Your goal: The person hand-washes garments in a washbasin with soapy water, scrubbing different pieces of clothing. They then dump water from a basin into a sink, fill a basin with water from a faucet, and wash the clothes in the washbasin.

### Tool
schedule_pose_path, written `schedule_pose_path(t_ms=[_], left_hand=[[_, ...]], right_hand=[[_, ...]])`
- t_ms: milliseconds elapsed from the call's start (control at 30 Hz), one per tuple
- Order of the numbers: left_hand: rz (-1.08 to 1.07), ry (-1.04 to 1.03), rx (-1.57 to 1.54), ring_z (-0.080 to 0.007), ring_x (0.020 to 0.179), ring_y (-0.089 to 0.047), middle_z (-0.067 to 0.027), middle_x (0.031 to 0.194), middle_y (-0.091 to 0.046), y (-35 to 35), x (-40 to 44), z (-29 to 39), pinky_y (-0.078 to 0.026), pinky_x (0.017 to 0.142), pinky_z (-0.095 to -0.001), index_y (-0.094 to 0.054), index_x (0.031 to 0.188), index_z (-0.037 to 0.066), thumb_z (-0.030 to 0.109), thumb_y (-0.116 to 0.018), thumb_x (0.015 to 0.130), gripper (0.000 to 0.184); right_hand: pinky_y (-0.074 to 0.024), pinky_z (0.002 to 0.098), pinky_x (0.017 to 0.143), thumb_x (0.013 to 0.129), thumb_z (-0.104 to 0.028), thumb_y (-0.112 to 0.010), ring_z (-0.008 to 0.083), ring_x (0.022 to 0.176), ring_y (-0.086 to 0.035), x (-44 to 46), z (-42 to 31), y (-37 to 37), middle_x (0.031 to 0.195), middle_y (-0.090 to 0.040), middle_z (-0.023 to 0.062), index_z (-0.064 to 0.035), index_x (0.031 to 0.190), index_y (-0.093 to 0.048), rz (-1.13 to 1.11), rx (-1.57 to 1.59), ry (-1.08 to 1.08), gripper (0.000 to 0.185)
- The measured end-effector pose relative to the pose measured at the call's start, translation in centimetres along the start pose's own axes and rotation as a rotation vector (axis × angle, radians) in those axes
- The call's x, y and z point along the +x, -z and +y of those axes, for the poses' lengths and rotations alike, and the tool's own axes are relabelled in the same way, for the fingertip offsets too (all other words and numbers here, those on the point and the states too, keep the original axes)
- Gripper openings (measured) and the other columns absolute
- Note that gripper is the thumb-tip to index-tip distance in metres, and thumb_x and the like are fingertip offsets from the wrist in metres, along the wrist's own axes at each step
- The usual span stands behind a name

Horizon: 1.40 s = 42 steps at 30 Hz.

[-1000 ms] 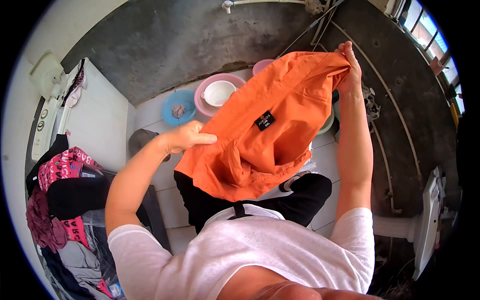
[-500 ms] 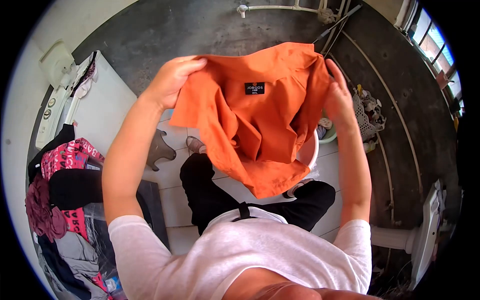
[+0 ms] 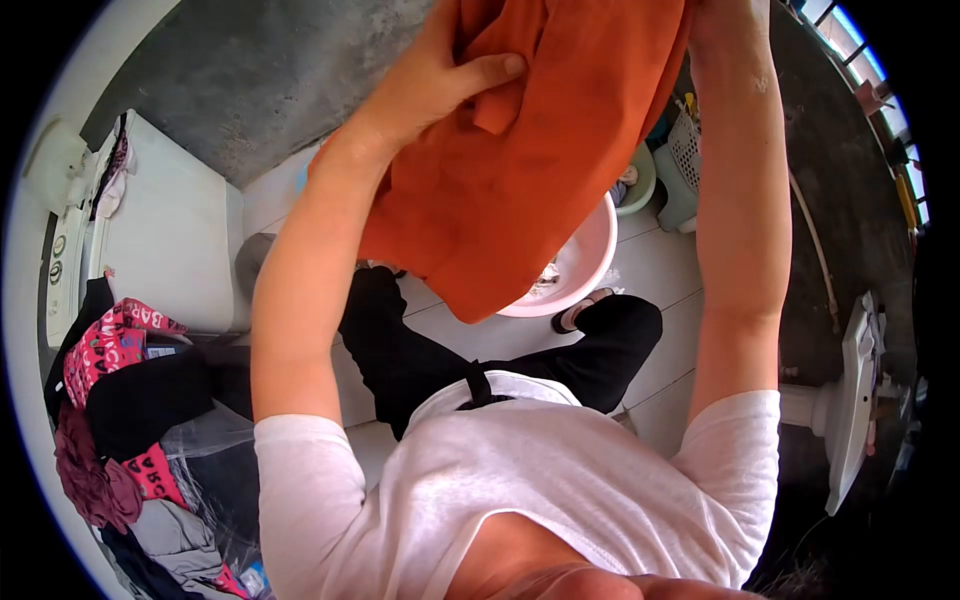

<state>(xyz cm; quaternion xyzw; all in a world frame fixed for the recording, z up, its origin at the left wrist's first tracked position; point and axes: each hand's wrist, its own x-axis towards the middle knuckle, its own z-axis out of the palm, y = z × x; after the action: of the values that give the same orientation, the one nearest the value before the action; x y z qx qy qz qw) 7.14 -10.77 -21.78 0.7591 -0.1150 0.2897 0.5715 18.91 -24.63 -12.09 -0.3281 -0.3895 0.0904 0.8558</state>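
Note:
An orange garment (image 3: 540, 150) hangs in front of me, raised so high that its upper part leaves the top of the view. My left hand (image 3: 450, 75) grips its left side, with the thumb lying over a fold. At the top right, my right hand (image 3: 728, 18) is at the garment's upper right edge, its fingers cut off by the frame. Beneath the cloth's lower edge is a pink basin (image 3: 597, 262) with something whitish in it, partly hidden by the garment.
A white washing machine (image 3: 170, 230) stands at the left, with a heap of clothes (image 3: 150, 400) below it. Behind the pink basin are a green basin (image 3: 640, 185) and a white basket (image 3: 684, 145). A white sink (image 3: 850, 405) is at the right.
Both hands have risen toward the top of the view, lifting the garment. Its label no longer shows, and more of the pink basin has come into sight.

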Motion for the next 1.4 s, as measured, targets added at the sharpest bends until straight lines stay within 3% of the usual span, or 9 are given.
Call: schedule_pose_path(t_ms=[233,367,400,533,767,1167,1267,1333,1400], left_hand=[[0.103,0.553,0.175,-0.0269,0.109,-0.050,-0.0183,0.116,-0.052,-5.0,-9.1,-12.5,-0.038,0.092,-0.0326,-0.036,0.125,-0.003,0.010,-0.060,0.076,0.056],[-0.451,0.986,0.802,-0.0382,0.130,-0.013,-0.0198,0.141,-0.014,-6.1,-19.8,-20.4,-0.020,0.100,-0.0541,-0.013,0.139,0.015,0.043,-0.063,0.068,0.092],[-0.634,1.045,0.846,-0.0394,0.132,-0.006,-0.0197,0.144,-0.005,-6.9,-20.8,-20.6,-0.015,0.099,-0.0605,-0.009,0.140,0.019,0.053,-0.061,0.066,0.097],[-0.565,0.592,1.133,-0.0369,0.132,-0.006,-0.0091,0.146,-0.002,-8.7,-26.1,-27.3,-0.024,0.087,-0.0707,-0.015,0.140,0.021,0.053,-0.047,0.078,0.077],[-0.895,0.584,1.733,-0.0283,0.129,-0.017,-0.0063,0.144,-0.010,-11.0,-25.1,-35.8,-0.040,0.084,-0.0534,-0.024,0.138,0.010,0.019,-0.043,0.084,0.058],[-1.064,0.794,0.995,-0.0321,0.107,-0.046,-0.0231,0.122,-0.040,-6.9,-15.1,-36.4,-0.035,0.091,-0.0423,-0.036,0.127,0.003,0.028,-0.049,0.077,0.057],[-1.265,0.276,1.313,-0.0348,0.111,-0.043,-0.0214,0.122,-0.041,-8.2,-20.5,-40.9,-0.034,0.092,-0.0439,-0.028,0.132,0.005,0.029,-0.051,0.077,0.064],[-0.448,1.206,0.529,-0.0353,0.117,-0.037,-0.0204,0.127,-0.038,-7.7,-19.8,-38.6,-0.030,0.094,-0.0489,-0.027,0.133,0.009,0.032,-0.053,0.076,0.067],[-0.911,0.943,0.839,-0.0359,0.127,-0.024,-0.0203,0.137,-0.025,-6.4,-16.4,-30.7,-0.019,0.102,-0.0512,-0.025,0.135,0.012,0.040,-0.058,0.073,0.076]], right_hand=[[-0.0458,0.0295,0.073,0.081,-0.006,-0.049,0.0188,0.087,-0.057,-10.2,10.8,14.1,0.093,-0.059,0.0087,0.0017,0.099,-0.053,-0.120,-0.862,0.104,0.019],[-0.0398,0.0352,0.088,0.065,-0.019,-0.072,0.0295,0.112,-0.046,-24.5,18.3,22.4,0.114,-0.050,0.0182,-0.0090,0.122,-0.044,-0.366,-0.849,-0.981,0.064],[-0.0355,0.0422,0.091,0.060,-0.026,-0.075,0.0314,0.119,-0.036,-27.1,19.5,22.8,0.125,-0.039,0.0183,-0.0122,0.127,-0.038,-0.516,-1.070,-0.890,0.078],[-0.0158,0.0650,0.095,0.048,-0.044,-0.080,0.0362,0.132,-0.006,-29.3,22.6,20.5,0.145,-0.003,0.0144,-0.0201,0.139,-0.016,-0.917,-1.395,-0.880,0.114],[-0.0120,0.0620,0.099,0.054,-0.046,-0.076,0.0329,0.133,-0.002,-30.9,29.1,23.7,0.146,0.002,0.0106,-0.0171,0.141,-0.007,-0.956,-1.605,-1.116,0.115],[-0.0037,0.0633,0.097,0.074,-0.041,-0.052,0.0378,0.131,0.001,-34.6,34.1,26.5,0.145,0.007,0.0146,-0.0101,0.140,-0.008,-0.742,-1.626,-1.105,0.085],[-0.0064,0.0605,0.099,0.076,-0.040,-0.050,0.0347,0.132,-0.001,-35.0,34.3,26.6,0.146,0.002,0.0106,-0.0092,0.139,-0.010,-0.617,-1.616,-1.000,0.081],[-0.0103,0.0592,0.099,0.076,-0.038,-0.051,0.0352,0.131,-0.006,-33.9,33.5,26.4,0.145,-0.003,0.0109,-0.0088,0.139,-0.012,-0.680,-1.625,-1.012,0.080],[-0.0272,0.0513,0.095,0.075,-0.030,-0.053,0.0355,0.126,-0.019,-32.5,32.2,26.6,0.141,-0.018,0.0122,-0.0083,0.136,-0.023,-0.670,-1.566,-1.014,0.072]])
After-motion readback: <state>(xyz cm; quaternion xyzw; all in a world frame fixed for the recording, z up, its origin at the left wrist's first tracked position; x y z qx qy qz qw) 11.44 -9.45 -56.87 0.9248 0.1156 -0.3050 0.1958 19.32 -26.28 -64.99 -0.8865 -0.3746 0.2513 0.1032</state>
